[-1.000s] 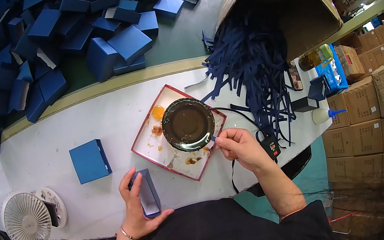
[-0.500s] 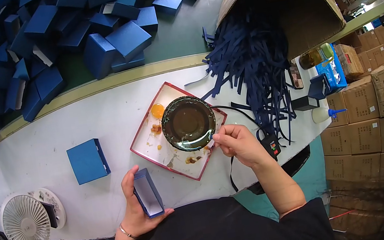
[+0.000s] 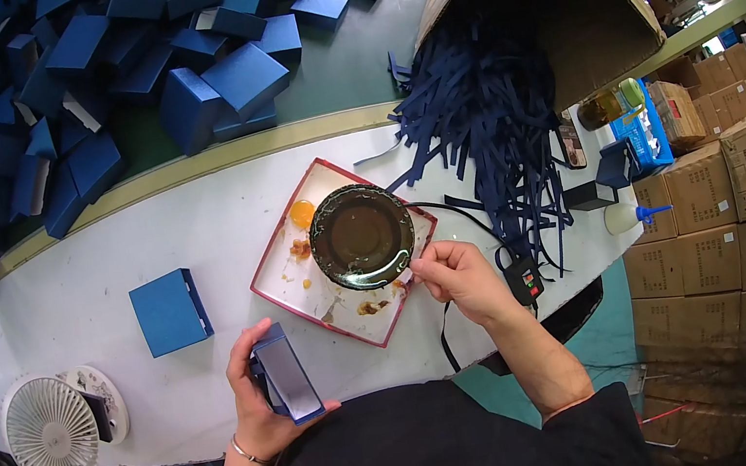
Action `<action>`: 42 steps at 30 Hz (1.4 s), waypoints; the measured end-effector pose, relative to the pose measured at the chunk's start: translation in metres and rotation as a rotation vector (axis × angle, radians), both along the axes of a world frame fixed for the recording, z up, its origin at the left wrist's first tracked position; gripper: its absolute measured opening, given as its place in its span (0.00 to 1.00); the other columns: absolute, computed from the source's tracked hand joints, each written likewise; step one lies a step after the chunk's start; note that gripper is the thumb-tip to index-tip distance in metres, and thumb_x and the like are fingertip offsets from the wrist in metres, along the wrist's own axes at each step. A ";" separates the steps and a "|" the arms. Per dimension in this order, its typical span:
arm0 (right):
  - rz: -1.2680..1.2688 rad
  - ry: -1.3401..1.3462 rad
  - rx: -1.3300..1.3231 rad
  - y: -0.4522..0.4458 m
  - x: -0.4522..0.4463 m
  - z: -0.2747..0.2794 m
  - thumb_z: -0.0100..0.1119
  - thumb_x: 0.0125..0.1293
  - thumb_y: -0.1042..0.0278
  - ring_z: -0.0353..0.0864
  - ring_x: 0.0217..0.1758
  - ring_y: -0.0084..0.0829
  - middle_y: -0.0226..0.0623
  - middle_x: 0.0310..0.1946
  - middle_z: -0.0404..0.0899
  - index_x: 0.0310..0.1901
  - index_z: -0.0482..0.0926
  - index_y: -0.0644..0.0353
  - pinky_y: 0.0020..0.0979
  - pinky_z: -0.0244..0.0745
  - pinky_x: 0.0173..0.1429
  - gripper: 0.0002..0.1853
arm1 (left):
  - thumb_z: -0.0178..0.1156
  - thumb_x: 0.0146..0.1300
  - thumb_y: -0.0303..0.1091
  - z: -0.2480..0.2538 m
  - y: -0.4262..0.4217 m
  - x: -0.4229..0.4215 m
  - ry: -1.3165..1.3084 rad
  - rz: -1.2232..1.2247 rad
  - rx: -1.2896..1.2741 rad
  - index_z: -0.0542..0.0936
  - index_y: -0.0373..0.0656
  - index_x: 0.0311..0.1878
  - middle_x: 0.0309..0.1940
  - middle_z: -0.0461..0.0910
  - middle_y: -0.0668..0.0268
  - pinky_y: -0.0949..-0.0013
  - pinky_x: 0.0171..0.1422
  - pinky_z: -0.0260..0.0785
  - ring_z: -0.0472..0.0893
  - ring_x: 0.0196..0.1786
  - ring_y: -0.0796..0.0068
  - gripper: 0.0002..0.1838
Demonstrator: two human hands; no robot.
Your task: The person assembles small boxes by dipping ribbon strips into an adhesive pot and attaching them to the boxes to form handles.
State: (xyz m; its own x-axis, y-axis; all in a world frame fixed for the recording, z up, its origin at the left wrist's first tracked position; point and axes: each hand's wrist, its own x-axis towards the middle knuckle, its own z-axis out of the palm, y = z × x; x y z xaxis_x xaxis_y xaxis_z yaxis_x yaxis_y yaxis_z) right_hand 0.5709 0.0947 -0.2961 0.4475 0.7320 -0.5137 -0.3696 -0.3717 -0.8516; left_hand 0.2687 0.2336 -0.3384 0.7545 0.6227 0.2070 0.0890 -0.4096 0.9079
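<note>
My left hand point(image 3: 260, 412) is wrapped round a small blue box point(image 3: 291, 377), its pale inside facing up, near the table's front edge. My right hand point(image 3: 463, 279) is closed in a pinch at the lower right rim of a round dark pot point(image 3: 362, 237). Whatever lies between those fingertips is too small to make out. The pot stands in a red-edged white tray point(image 3: 349, 328) stained with orange and brown drips. Left of the tray, a blue box point(image 3: 166, 314) rests on the white table point(image 3: 103, 268).
Many blue boxes point(image 3: 244, 79) are heaped across the back left. Dark blue ribbon strips point(image 3: 496, 114) spill from a carton point(image 3: 599, 22). A white fan point(image 3: 52, 435) stands at left. A black controller with a cable point(image 3: 524, 282) and a squeeze bottle point(image 3: 622, 218) are at right.
The small blue box has turned slightly in my left hand, and its opening shows differently. My right hand stays pinched by the pot rim with little movement.
</note>
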 end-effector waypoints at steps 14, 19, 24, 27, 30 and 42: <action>0.240 -0.622 0.113 -0.006 -0.085 0.085 0.73 0.64 0.75 0.74 0.24 0.16 0.31 0.26 0.81 0.32 0.82 0.66 0.24 0.67 0.26 0.07 | 0.82 0.45 0.40 0.062 0.004 0.058 -0.078 0.090 0.522 0.76 0.51 0.67 0.66 0.76 0.64 0.34 0.82 0.49 0.71 0.69 0.52 0.43; 0.365 -0.691 0.128 -0.001 -0.091 0.078 0.70 0.66 0.75 0.83 0.28 0.31 0.40 0.29 0.82 0.33 0.80 0.67 0.29 0.78 0.32 0.08 | 0.79 0.49 0.37 0.066 -0.001 0.058 -0.077 0.105 0.625 0.79 0.56 0.65 0.66 0.77 0.68 0.33 0.82 0.52 0.71 0.69 0.54 0.37; 0.369 -0.712 0.158 0.001 -0.093 0.072 0.70 0.66 0.76 0.85 0.29 0.33 0.41 0.29 0.82 0.33 0.79 0.67 0.31 0.79 0.32 0.08 | 0.77 0.53 0.34 0.066 -0.005 0.054 -0.091 0.114 0.686 0.80 0.58 0.62 0.65 0.77 0.72 0.32 0.83 0.51 0.70 0.70 0.56 0.31; 0.353 -0.713 0.153 0.001 -0.095 0.068 0.69 0.66 0.76 0.85 0.29 0.34 0.41 0.29 0.82 0.33 0.78 0.66 0.31 0.79 0.32 0.08 | 0.76 0.54 0.34 0.065 -0.006 0.052 -0.099 0.104 0.748 0.80 0.61 0.61 0.64 0.78 0.75 0.32 0.83 0.51 0.70 0.70 0.58 0.29; 0.343 -0.723 0.147 0.000 -0.097 0.062 0.70 0.65 0.75 0.85 0.28 0.34 0.42 0.29 0.82 0.34 0.78 0.66 0.32 0.79 0.32 0.08 | 0.76 0.55 0.34 0.065 -0.009 0.051 -0.100 0.108 0.761 0.80 0.62 0.60 0.63 0.78 0.76 0.32 0.84 0.50 0.70 0.70 0.59 0.28; 0.398 -0.907 0.280 0.002 -0.098 0.050 0.71 0.64 0.74 0.80 0.23 0.40 0.43 0.23 0.77 0.33 0.79 0.64 0.36 0.73 0.28 0.08 | 0.77 0.50 0.35 0.064 -0.008 0.054 -0.128 0.052 0.604 0.79 0.57 0.63 0.65 0.78 0.71 0.30 0.81 0.53 0.70 0.70 0.54 0.33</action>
State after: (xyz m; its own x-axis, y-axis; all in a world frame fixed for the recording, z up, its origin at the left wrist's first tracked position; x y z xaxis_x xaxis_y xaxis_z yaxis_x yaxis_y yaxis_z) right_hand 0.4732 0.0970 -0.2466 0.2805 0.9536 0.1091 0.5625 -0.0713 -0.8237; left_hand 0.3223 0.2261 -0.2745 0.6719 0.4028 0.6215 0.0285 -0.8527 0.5217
